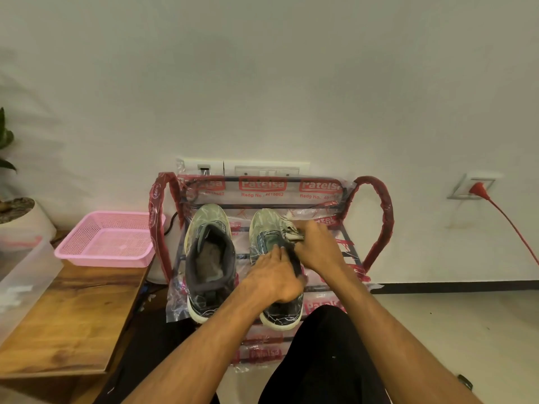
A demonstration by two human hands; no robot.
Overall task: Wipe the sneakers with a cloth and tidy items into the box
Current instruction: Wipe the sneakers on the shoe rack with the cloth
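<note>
Count: 2 grey-green low-top sneakers (pixel 210 258), 1 crumpled off-white cloth (pixel 293 230), 2 hands, left hand (pixel 275 278) & right hand (pixel 316 246). Also 1 pink plastic mesh basket (pixel 108 240), 1 clear plastic box (pixel 20 275), 1 wooden bench (pixel 73 316), 1 red metal shoe rack in printed plastic wrap (pixel 376 217). By the wall: 3 wall socket plates (pixel 267 170), 1 red plug w/ cable (pixel 478 189), 1 potted plant in white pot (pixel 17 211).

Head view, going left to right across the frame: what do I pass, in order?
Plant pot → pink basket → untouched sneaker → held sneaker → red plug. The left hand gripping that sneaker and the right hand holding the cloth overlap it, so they are omitted.
</note>
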